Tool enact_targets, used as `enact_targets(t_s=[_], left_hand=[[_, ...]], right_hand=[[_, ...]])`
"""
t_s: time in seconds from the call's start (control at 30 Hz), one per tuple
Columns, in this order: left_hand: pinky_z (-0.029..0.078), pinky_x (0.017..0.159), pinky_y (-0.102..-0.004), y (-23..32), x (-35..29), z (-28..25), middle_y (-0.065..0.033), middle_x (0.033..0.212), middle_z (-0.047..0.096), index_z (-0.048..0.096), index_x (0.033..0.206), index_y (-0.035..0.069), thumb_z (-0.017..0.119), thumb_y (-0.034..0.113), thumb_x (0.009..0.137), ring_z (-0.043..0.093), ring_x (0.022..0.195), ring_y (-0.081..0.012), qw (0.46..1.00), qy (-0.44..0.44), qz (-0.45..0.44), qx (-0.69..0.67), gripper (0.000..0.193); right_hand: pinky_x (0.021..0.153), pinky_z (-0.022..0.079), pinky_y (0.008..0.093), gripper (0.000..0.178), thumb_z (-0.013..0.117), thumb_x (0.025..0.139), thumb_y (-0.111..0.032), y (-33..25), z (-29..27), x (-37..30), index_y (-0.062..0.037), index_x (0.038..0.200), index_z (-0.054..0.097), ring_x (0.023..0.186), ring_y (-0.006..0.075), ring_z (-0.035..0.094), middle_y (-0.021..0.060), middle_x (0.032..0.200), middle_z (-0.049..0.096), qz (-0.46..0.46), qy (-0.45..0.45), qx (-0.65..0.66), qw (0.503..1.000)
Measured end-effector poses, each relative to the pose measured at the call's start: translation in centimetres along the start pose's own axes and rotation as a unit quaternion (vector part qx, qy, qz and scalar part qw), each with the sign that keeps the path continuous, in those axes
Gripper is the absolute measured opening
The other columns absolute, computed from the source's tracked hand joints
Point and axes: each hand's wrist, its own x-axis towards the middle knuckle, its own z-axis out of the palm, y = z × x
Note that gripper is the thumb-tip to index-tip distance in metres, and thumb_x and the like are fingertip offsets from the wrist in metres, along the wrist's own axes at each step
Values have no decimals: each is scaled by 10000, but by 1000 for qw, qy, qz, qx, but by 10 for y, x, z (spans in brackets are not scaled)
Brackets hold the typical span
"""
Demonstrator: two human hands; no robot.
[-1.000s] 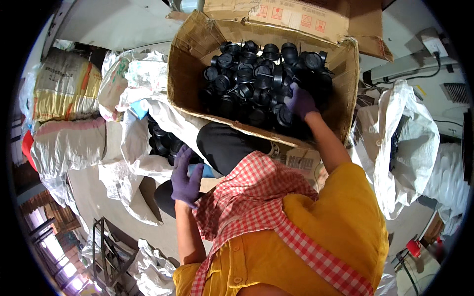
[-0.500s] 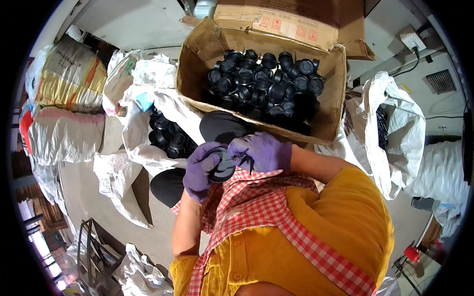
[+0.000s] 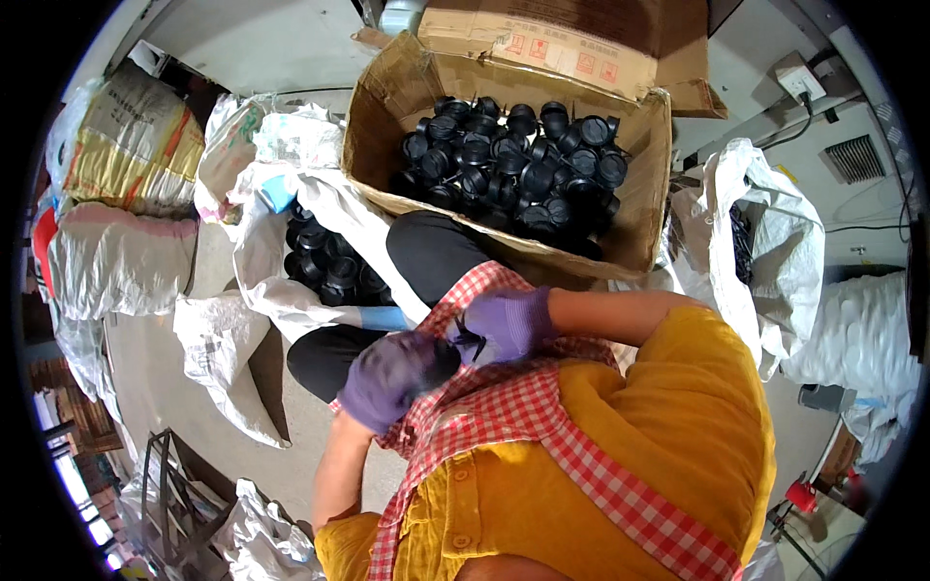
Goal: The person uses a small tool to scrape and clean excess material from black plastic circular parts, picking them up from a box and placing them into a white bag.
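1. On my feed, the left hand is blurred but looks curled around a black part, mostly hidden by the glove.
2. The right hand has its fingers bunched, apparently pinching a thin black strip; I can't tell whether the strip joins the part.
3. For good control, I'd hold the left grip firm, the right pinch near the strip's base, and both wrists low over the checked apron.
4. Beyond the knees, a cardboard box holds piled black round pieces.
5. Left of it, an open white sack holds similar pieces; another pale sack stands right.
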Motion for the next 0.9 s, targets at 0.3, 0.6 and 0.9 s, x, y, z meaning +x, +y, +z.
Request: enact_targets(t_s=[0.3,0.6,0.9], left_hand=[[508,768,-319,-11,-77,-75,-134,1010,633,561,1111,-31,515,65,829,614,923,-242,808,430,-294,-276,302],[454,838,-310,-9,7,79,-110,1059,589,547,1131,2,619,111,761,581,932,-214,892,261,-225,-292,393],[439,649,-351,39,65,15,-125,864,528,643,1044,154,613,4,547,536,741,-293,961,235,-142,-39,520]], right_hand=[[732,449,279,177,647,781,-123,72,3,-16,-10,916,627,738,111,569,31,791,614,-32,-35,542,839],[640,418,226,84,626,806,-79,7,-4,51,-44,807,549,696,62,507,-5,732,548,-204,418,393,793],[625,433,342,138,562,841,-143,130,-37,71,-56,839,455,633,212,504,100,694,507,134,714,187,661]])
